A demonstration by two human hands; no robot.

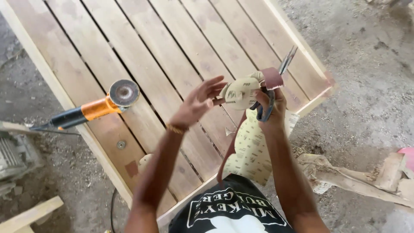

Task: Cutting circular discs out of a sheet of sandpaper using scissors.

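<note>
Our right hand (271,103) grips scissors (276,84), our left hand (199,101) pinches the sandpaper sheet (243,129) (held above the slatted wooden panel (172,47)); blades near fingers could nick them, we judge.

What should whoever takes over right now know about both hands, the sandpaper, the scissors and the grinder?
Right hand: grips the scissors, blades pointing up and away.
Left hand: fingers on a round sandpaper piece, which is partly cut from the sheet.
The rest of the sandpaper sheet hangs down between the forearms.
The orange grinder lies untouched on the slatted wooden panel, disc facing up.
Done: the disc shape is mostly cut.
Left: likely freeing the disc from the sheet.
</note>
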